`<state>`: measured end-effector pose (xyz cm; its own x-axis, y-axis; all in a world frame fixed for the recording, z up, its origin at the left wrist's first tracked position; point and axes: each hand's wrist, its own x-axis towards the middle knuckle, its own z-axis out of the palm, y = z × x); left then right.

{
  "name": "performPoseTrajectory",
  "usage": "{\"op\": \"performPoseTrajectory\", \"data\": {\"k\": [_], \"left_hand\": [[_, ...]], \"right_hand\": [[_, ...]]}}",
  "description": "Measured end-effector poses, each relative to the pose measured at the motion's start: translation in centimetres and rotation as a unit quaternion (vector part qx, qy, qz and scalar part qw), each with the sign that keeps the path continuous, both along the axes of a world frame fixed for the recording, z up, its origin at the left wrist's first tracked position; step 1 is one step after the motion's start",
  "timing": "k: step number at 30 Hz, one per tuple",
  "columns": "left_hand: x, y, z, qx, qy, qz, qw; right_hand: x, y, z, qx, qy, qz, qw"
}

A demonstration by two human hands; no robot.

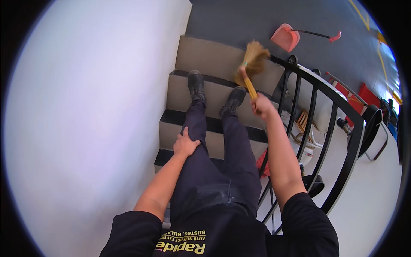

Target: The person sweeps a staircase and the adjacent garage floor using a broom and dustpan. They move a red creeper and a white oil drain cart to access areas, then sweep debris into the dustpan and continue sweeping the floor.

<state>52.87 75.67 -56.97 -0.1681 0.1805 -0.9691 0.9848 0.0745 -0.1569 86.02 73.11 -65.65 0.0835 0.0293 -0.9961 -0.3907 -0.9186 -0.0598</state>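
Observation:
My right hand (264,106) grips the yellow handle of a soft straw broom (256,56). The broom's fanned bristles are over the lower stairs, in front of my right boot (233,99), and look blurred. My left hand (186,143) holds no tool and rests on my left trouser leg near the knee, thumb spread from the fingers. Both dark boots stand on the staircase, the left boot (196,84) close to the white wall. The stairs (210,46) have beige risers and dark treads.
A black metal railing (330,93) runs along the right. Beyond it stand a white tank with wheels (321,102), a red object (359,99) and a black-rimmed item (369,128). On the grey floor (231,19) lies a pink long-handled dustpan (286,37). A white wall (96,96) bounds the left.

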Motion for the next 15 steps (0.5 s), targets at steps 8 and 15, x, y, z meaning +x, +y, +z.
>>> {"op": "performPoseTrajectory", "data": {"k": [8, 15], "left_hand": [[-0.4, -0.1, -0.2, 0.013, -0.012, 0.004, 1.000], [-1.5, -0.9, -0.7, 0.000, -0.002, 0.051, 0.999]], "right_hand": [[1.5, 6.6, 5.2, 0.102, 0.084, -0.298, 0.945], [-1.3, 1.9, 15.4, 0.050, -0.063, 0.018, 0.997]]}}
